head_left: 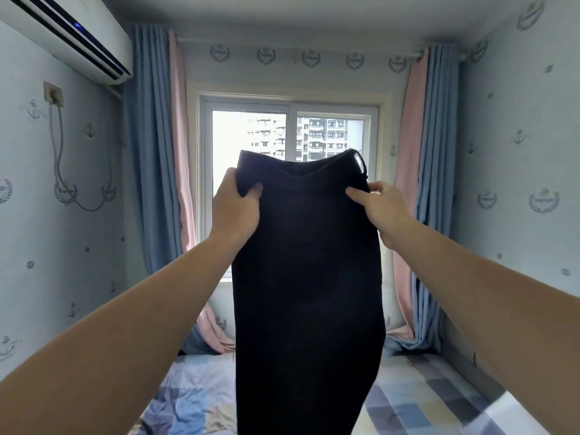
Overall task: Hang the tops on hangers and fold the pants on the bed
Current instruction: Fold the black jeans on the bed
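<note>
Black pants (pixel 309 277) hang straight down in front of me, held up at chest height by the waistband, which sags between my hands. My left hand (pixel 235 205) pinches the left end of the waistband, thumb in front of the cloth. My right hand (pixel 381 205) pinches the right end the same way. A loop or drawstring sticks out at the upper right corner of the waistband. The legs drop below the frame's lower edge over the bed (pixel 188 400), whose cover has a blue, grey and beige check.
A window (pixel 292 136) faces me, flanked by blue and pink curtains (pixel 157 152) that pool on the bed's far end. An air conditioner (pixel 69 36) is mounted high on the left wall. Walls stand close on both sides of the bed.
</note>
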Available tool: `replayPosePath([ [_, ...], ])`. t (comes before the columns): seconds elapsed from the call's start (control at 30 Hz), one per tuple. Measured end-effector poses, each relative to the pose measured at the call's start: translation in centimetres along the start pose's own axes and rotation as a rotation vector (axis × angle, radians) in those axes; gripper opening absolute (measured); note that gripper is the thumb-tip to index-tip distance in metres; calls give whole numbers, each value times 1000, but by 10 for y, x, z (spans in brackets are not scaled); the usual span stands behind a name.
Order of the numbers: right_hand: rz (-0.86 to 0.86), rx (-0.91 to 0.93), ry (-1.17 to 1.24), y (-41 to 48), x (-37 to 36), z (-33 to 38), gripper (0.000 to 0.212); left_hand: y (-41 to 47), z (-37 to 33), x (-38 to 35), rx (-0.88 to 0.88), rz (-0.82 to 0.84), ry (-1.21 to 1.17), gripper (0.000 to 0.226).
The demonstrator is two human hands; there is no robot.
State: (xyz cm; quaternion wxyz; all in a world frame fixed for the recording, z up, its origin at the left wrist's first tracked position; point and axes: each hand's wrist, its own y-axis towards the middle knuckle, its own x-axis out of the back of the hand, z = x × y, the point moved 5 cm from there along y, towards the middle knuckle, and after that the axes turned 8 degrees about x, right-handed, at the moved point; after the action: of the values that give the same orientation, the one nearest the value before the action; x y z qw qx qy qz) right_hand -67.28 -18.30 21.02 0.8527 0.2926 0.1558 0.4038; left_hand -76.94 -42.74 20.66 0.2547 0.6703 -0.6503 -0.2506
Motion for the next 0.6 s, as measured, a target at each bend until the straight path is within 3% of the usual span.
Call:
replayPosePath([
  [0.3,9,-62,-15,-49,7,-7,21,-47,4,19,98,49,-14,14],
  [0.6,67,-231,-76,-85,-49,-121,23,-79,133,42,306,64,12,26],
])
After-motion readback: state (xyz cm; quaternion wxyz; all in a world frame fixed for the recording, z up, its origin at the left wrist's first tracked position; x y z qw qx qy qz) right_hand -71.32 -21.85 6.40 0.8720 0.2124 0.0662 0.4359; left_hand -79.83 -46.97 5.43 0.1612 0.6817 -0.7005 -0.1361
